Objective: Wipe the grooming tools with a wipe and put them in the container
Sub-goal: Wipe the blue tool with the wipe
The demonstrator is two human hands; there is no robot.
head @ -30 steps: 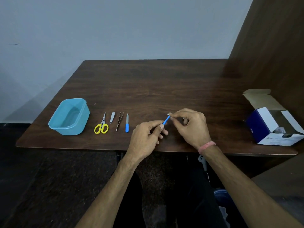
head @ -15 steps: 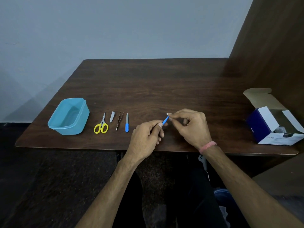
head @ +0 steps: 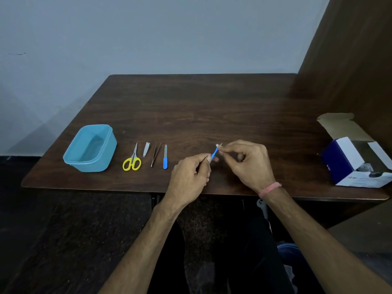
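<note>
Near edge, left hand: at the front of the dark wooden table (head: 191, 107), the person's left hand (head: 187, 179) has thumb and forefinger pinched on the lower end of a thin blue-handled tool (head: 214, 154), the other fingers curled under.
Near edge, right hand: the right hand (head: 248, 164), with a pink band (head: 269, 189) at the wrist, pinches its fingertips around the tool's upper tip, where a small white scrap of wipe (head: 217, 146) shows; the remaining fingers curl loosely.
Held tool: it slants up and to the right between both hands, above the tabletop; the kind of tool cannot be told.
Row on table: left of the hands lie, well apart from them and side by side, a blue-handled metal nail file (head: 165, 159), slim metal tweezers (head: 156, 154), a small silver nail clipper (head: 146, 149) and yellow-handled scissors (head: 132, 158).
Container: a light blue rectangular plastic tub (head: 90, 147) stands open just left of the scissors; no tools are seen inside.
Far right: an open blue and white cardboard box (head: 358, 161) sits at the table's right edge.
Beyond: a pale grey wall (head: 148, 35).
</note>
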